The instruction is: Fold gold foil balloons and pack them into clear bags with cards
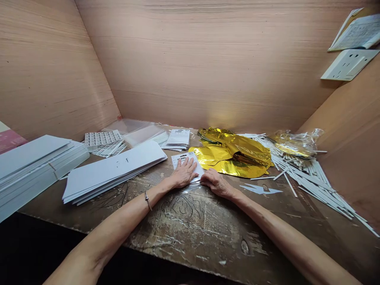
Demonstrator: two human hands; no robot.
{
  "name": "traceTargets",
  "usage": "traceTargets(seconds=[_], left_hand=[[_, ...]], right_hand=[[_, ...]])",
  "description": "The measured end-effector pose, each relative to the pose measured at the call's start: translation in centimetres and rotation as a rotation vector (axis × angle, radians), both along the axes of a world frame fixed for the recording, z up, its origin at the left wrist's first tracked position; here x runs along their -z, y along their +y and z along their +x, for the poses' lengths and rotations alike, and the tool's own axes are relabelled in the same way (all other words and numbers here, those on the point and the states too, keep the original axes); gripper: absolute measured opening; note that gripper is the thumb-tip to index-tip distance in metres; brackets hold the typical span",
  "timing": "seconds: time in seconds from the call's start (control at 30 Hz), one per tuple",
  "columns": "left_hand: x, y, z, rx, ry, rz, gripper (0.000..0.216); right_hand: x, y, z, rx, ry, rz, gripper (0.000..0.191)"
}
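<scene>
A white printed card (175, 159) in a clear plastic sleeve (192, 187) lies on the worn table in front of me. My left hand (184, 173) rests flat on the card, fingers spread. At the sleeve's near right edge my right hand (218, 183) is closed, its fingertips pinched together on the clear plastic. Just beyond my hands lies a crumpled heap of gold foil balloons (234, 154). Behind the card stands a small stack of similar packed cards (178, 137).
Stacks of white card (113, 170) and bundled sheets (38, 162) fill the left. Barcode sticker sheets (102, 139) and clear sleeves (145, 134) lie behind. White sticks (317, 182), a bag (297, 142) and a pale pointed cutout (261, 189) lie right. Wooden panels (208, 63) enclose the table.
</scene>
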State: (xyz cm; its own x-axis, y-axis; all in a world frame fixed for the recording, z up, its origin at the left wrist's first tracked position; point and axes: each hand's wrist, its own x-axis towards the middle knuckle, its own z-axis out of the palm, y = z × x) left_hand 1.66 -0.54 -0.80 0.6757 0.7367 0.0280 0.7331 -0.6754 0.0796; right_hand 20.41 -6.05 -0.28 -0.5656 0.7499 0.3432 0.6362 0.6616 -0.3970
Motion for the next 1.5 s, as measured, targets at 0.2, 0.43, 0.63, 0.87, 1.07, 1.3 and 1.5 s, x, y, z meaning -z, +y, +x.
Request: traceTargets(seconds=[0.2,0.43,0.63,0.87,1.07,1.3,1.5], left_hand=[[-0.1,0.0,0.1,-0.008,-0.008,-0.013,0.055],[0.0,0.0,0.1,-0.009,-0.010,-0.022,0.055],[-0.9,0.0,-0.2,0.033,-0.085,-0.032,0.052],[-3.1,-3.0,-3.2,0.226,-0.200,-0.037,0.041],[-3.2,-4.8,-4.7,0.335,-0.159,-0.218,0.080],[-2.4,-3.7,-4.4,0.254,-0.296,-0.249,0.032],[-1.4,-3.2,-4.3,0.118,-0.426,-0.279,0.027]], right_hand=[[0.0,-0.8,-0.9,0.055,-0.072,-0.062,0.007],[-5.0,-6.6,-1.5,-0.189,0.158,-0.771,0.007],[-7.3,-4.0,7.0,0.458,0.119,-0.181,0.030],[-2.3,-2.4,6.7,0.211,-0.304,0.334,0.034],[-1.3,-1.3,1.8,-0.174,-0.244,0.231,0.022],[-1.2,0.4,-0.7,0.325,0.068,-0.160,0.015],[-1.6,1.5,-1.8,0.598,0.057,-0.404,0.013]])
